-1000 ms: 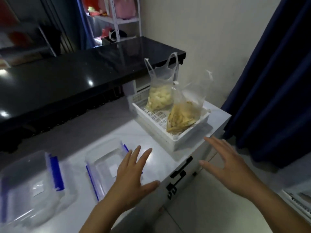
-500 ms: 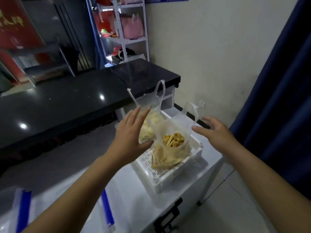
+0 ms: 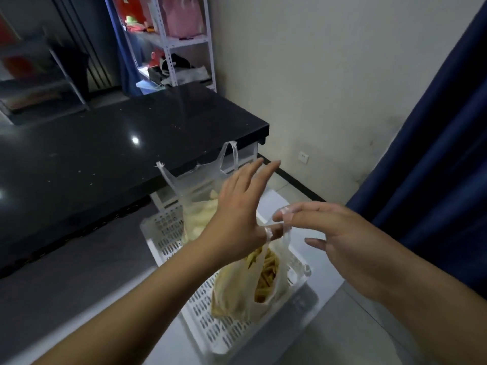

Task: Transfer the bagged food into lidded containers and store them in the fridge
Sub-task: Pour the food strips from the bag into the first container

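Note:
Two clear plastic bags stand in a white slotted basket (image 3: 208, 327) on a pale top. The near bag (image 3: 263, 283) holds yellow sticks; the far bag (image 3: 196, 219) holds pale chunks, its handles upright. My left hand (image 3: 237, 214) is above the near bag with fingers straight, and one bag handle is looped over its thumb. My right hand (image 3: 332, 233) pinches the other handle at its fingertips, pulling the bag's mouth apart. The lidded containers are out of view.
A glossy black counter (image 3: 105, 143) runs behind and left of the basket. A dark blue curtain (image 3: 437, 154) hangs at the right beside a cream wall. A metal shelf (image 3: 184, 43) with goods stands at the back.
Both hands rose from near the containers to the near bag and took its handles. The view swung up and right, so the containers dropped out of sight.

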